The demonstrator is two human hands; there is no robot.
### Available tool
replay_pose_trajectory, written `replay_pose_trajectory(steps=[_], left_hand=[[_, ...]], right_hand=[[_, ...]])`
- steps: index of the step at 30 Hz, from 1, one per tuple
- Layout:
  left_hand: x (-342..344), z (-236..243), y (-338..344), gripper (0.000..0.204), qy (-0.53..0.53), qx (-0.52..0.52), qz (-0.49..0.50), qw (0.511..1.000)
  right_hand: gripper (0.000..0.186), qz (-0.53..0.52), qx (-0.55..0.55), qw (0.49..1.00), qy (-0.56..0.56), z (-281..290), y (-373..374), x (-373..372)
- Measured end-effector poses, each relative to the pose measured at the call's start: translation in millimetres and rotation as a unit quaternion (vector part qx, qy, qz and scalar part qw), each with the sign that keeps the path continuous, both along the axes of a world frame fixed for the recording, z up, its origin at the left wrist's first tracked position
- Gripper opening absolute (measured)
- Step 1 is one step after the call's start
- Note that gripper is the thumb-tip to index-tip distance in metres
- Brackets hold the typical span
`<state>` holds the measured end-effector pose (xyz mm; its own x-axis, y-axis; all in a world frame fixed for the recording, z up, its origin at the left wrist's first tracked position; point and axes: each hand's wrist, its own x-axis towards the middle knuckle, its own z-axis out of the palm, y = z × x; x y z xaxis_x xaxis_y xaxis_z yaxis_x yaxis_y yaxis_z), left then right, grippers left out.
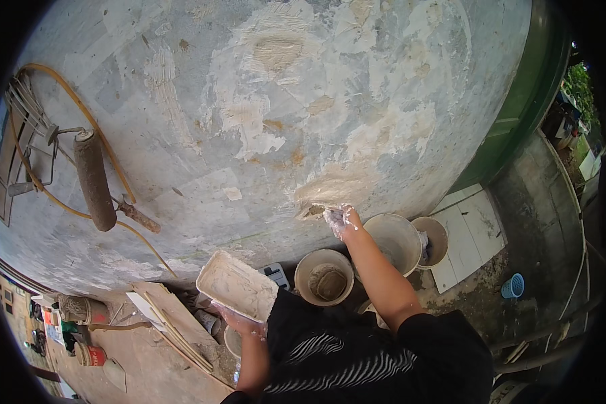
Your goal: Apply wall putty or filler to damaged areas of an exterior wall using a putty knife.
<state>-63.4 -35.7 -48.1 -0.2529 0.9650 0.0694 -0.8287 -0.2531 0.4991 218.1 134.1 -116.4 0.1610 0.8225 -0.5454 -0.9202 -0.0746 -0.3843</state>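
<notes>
My left hand (244,323) grips a rectangular plaster tray (239,285) from below, its fingers partly hidden under it. Pale, wet plaster coats the tray's inside and rim. At the wall (202,128), my right hand (342,222) is closed on a thin, flat scraper (328,206), mostly hidden by fingers and plaster. The scraper's edge meets the lower part of a fresh beige plaster patch (343,185). A dark hollow shows just beside the scraper. White plaster is smeared over the right fingers and wrist.
Below the wall stand a bucket with grey mix (324,277), a large pale bucket (387,242) and a smaller bucket (432,241). A paint roller (95,182) and an orange hose (118,168) hang at left. Boards (182,330) lean lower left; a blue basket (513,286) lies right.
</notes>
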Motion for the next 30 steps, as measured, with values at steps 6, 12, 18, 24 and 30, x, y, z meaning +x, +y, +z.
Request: replay_pose_trajectory(steps=[6,12,18,24,30], left_hand=[[1,2,2,0.061,-0.01,0.007,-0.006,1.0],[-2,7,1,0.062,-0.021,-0.024,0.004,0.999],[0,6,6,0.061,-0.026,-0.016,-0.016,0.999],[-13,-5,7,0.06,-0.01,-0.024,0.024,0.999],[-8,2,7,0.06,0.011,-0.065,0.04,0.997]], right_hand=[[0.024,-0.01,0.085,0.996,-0.026,12,18,16],[0.023,-0.036,0.112,0.991,-0.063,13,-21,34],[0.025,0.014,-0.022,0.998,-0.059,-61,-29,42],[0.03,0.045,-0.026,0.997,-0.053,-82,-7,34],[0.027,0.008,-0.024,1.0,-0.015,-69,26,30]])
